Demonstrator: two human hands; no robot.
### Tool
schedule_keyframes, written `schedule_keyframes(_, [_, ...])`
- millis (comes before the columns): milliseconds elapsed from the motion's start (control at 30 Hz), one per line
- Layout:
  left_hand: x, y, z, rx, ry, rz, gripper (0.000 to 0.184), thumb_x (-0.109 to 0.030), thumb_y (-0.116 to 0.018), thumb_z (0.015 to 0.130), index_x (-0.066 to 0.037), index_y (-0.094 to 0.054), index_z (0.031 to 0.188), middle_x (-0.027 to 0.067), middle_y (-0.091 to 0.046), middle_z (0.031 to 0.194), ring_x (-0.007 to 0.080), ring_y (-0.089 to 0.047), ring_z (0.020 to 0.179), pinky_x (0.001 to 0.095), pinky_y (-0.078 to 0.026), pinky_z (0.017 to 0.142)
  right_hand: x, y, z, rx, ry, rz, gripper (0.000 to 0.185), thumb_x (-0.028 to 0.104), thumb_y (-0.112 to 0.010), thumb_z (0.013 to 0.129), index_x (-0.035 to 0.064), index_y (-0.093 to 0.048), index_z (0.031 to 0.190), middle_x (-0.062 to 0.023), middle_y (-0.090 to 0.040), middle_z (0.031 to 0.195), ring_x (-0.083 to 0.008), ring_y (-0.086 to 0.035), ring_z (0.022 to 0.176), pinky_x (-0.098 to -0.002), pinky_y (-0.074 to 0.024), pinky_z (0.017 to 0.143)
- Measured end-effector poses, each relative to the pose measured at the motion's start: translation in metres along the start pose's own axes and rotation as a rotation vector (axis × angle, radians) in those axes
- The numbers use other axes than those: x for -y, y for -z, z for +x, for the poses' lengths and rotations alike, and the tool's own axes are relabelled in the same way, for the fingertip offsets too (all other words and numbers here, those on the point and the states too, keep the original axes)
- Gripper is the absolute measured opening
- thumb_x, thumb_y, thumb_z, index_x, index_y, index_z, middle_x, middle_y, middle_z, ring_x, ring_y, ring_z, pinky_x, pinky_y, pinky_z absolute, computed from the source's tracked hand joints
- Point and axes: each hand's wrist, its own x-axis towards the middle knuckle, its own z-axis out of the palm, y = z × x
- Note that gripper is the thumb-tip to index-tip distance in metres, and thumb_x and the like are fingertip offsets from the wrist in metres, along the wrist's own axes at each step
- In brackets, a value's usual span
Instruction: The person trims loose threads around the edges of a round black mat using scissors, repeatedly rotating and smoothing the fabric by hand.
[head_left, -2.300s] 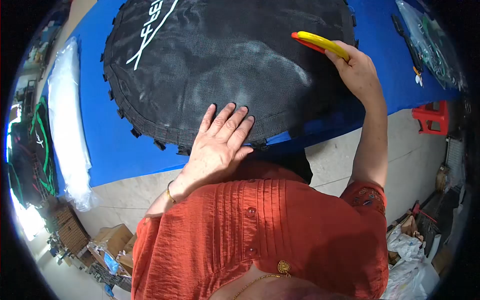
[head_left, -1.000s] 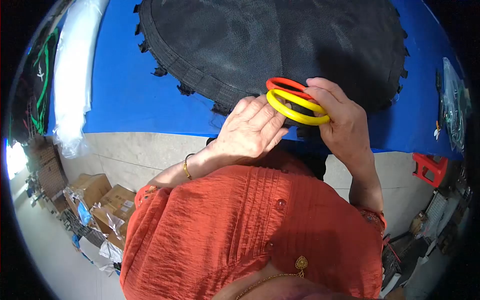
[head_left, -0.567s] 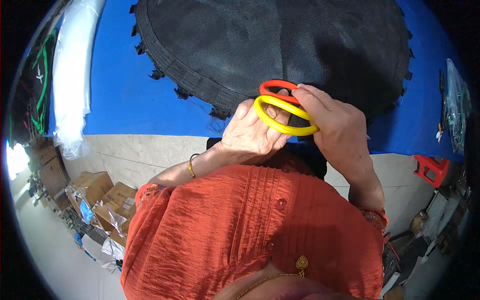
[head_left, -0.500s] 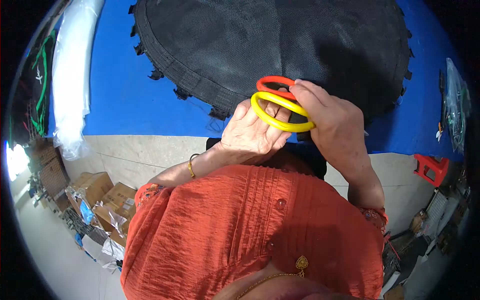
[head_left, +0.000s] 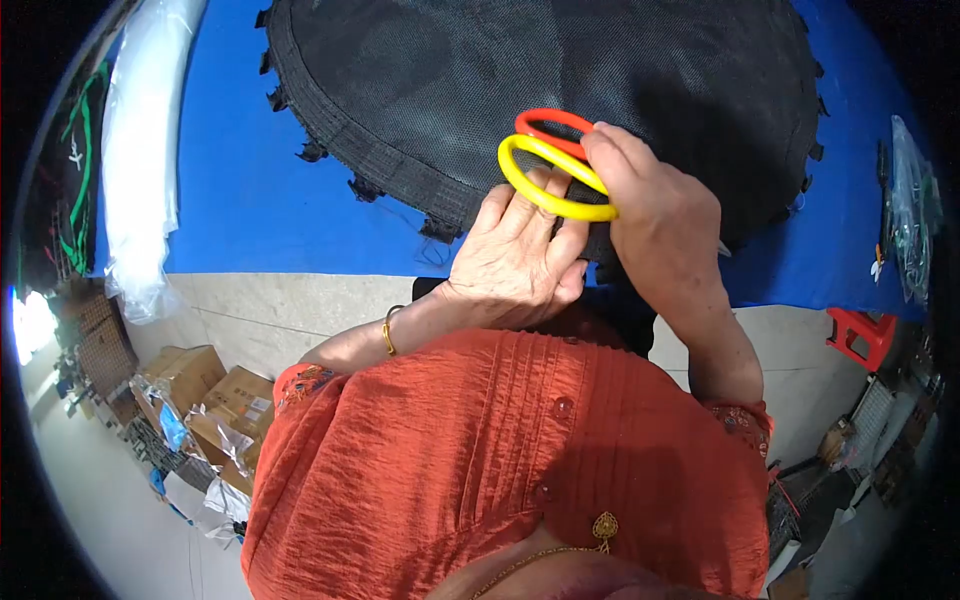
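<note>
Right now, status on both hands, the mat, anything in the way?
Right hand gripping red and yellow loops. Left hand at near edge of black mat. Loops partly hide that hand.

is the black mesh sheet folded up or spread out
Spread out: the black mesh sheet lies broad across the blue table, tabbed rim showing left and right; far edge out of view.

Near loop (head_left: 570,210): bright yellow
Far loop (head_left: 553,113): vivid red
Mesh panel (head_left: 440,90): black, fine weave
Table covering (head_left: 235,205): solid blue
Blouse (head_left: 420,440): orange-red, multicoloured pattern on sleeve (head_left: 303,386)
Bangle (head_left: 388,334): gold
Stool (head_left: 877,329): red
Plastic bundle (head_left: 150,130): milky white
</note>
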Motion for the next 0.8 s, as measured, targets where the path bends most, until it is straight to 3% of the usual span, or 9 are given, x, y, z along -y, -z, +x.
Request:
schedule_keyframes(333, [0.001, 0.008, 0.005, 0.062, 0.022, -0.044, 0.070, -0.045, -0.067, 0.089, -0.001, -0.057, 0.143, 0.0258, -0.056, 0.146, 0.0417, -0.051, 0.139, 0.0581, -0.036, 0.118, 0.005, 0.002, 0.005, 0.020, 0.013, -0.073, 0.036, 0.019, -0.070, 0.087, 0.0106, -0.068, 0.121, -0.0067, -0.073, 0.123, -0.0215, -0.073, 0.072, -0.0357, -0.0596, 0.065])
schedule_keyframes(800, [0.000, 0.005, 0.008, 0.097, 0.061, -0.009, 0.078, -0.054, -0.067, 0.088, -0.002, -0.055, 0.145, 0.0218, -0.053, 0.148, 0.0385, -0.048, 0.140, 0.0554, -0.039, 0.109, 0.008, -0.002, 0.008, 0.005, -0.019, -0.085, 0.037, 0.019, -0.070, 0.087, 0.0092, -0.069, 0.123, -0.0076, -0.073, 0.125, -0.0223, -0.073, 0.072, -0.0355, -0.0598, 0.065])
